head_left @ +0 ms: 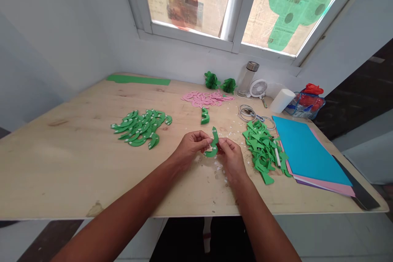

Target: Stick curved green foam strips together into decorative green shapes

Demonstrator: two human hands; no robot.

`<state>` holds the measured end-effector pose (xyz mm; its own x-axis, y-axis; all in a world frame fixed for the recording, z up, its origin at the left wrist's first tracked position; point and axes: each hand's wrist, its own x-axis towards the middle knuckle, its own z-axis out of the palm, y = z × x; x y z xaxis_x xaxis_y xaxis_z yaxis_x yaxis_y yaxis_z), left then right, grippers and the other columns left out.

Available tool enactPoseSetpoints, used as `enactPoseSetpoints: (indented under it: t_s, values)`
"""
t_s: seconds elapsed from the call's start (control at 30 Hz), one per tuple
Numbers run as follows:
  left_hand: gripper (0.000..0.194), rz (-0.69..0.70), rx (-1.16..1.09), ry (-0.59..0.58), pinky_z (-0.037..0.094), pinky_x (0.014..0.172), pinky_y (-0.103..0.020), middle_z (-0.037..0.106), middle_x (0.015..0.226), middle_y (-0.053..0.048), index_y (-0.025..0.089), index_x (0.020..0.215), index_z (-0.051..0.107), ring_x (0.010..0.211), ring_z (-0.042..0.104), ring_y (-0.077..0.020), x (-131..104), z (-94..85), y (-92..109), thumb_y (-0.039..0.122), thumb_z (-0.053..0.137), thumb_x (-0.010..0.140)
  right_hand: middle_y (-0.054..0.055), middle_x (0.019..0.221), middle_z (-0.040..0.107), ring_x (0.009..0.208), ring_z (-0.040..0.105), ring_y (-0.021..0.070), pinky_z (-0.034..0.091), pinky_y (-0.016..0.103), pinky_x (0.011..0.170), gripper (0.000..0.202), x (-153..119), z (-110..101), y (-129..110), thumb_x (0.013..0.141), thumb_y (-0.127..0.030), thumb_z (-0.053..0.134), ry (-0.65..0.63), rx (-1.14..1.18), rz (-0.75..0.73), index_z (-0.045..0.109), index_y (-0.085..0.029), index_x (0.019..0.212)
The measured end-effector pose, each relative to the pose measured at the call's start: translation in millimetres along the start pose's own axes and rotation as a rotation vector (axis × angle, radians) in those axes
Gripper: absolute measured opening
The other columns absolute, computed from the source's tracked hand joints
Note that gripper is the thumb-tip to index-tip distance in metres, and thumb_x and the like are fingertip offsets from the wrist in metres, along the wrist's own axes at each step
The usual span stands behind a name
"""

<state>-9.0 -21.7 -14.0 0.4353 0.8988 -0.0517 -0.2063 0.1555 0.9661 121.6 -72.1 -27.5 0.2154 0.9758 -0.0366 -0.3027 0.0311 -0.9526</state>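
Observation:
A curved green paper cutout point(214, 134) with small white tape pieces on it is held up over the front middle of the table. My left hand point(196, 143) pinches its left edge, fingers closed. On its right side my right hand point(231, 153) grips it between thumb and fingers. Just beyond lies a small stack of green cutouts point(205, 116). To the left spreads a pile of similar taped green cutouts point(143, 127). White paper bits point(218, 166) are scattered on the wood below my hands.
Green scraps point(260, 147) with a white marker point(276, 156) and scissors point(248, 112) lie right, beside blue paper sheets point(310, 147). Pink cutouts point(207, 99), green paper trees point(211, 80), a bottle point(248, 77), a fan point(258, 88) and a white roll point(282, 100) stand behind.

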Motion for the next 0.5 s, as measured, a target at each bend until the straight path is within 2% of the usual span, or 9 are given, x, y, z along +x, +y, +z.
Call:
enactPoseSetpoints:
  t_s: [0.13, 0.3, 0.5]
  values:
    - [0.025, -0.026, -0.029, -0.004, 0.037, 0.050, -0.023, 0.057, 0.052, 0.000, 0.014, 0.063, 0.061, 0.049, 0.048, -0.0098, -0.6, 0.4, -0.6, 0.035, 0.074, 0.062, 0.000, 0.067, 0.065, 0.061, 0.054, 0.0120, 0.040, 0.024, 0.061, 0.019, 0.1, 1.5, -1.0, 0.069, -0.035, 0.068, 0.018, -0.058, -0.017, 0.068, -0.018, 0.076]
    - [0.024, -0.015, -0.018, -0.044, 0.038, 0.051, -0.023, 0.059, 0.056, -0.001, 0.013, 0.064, 0.061, 0.051, 0.049, -0.0098, -1.4, 0.5, -0.9, 0.034, 0.074, 0.063, -0.001, 0.062, 0.064, 0.057, 0.054, 0.0124, 0.041, 0.025, 0.059, 0.017, 1.3, 0.9, 1.6, 0.065, -0.033, 0.071, 0.009, -0.042, 0.005, 0.066, -0.018, 0.072]
    - [0.025, 0.033, 0.011, -0.111, 0.041, 0.053, -0.022, 0.062, 0.064, 0.000, 0.013, 0.080, 0.066, 0.054, 0.051, -0.0089, -2.4, -2.1, 4.5, 0.028, 0.076, 0.063, -0.002, 0.058, 0.061, 0.057, 0.053, 0.0126, 0.042, 0.026, 0.059, 0.019, 2.1, -1.1, 1.4, 0.064, -0.033, 0.072, 0.039, 0.013, 0.053, 0.067, -0.018, 0.073]
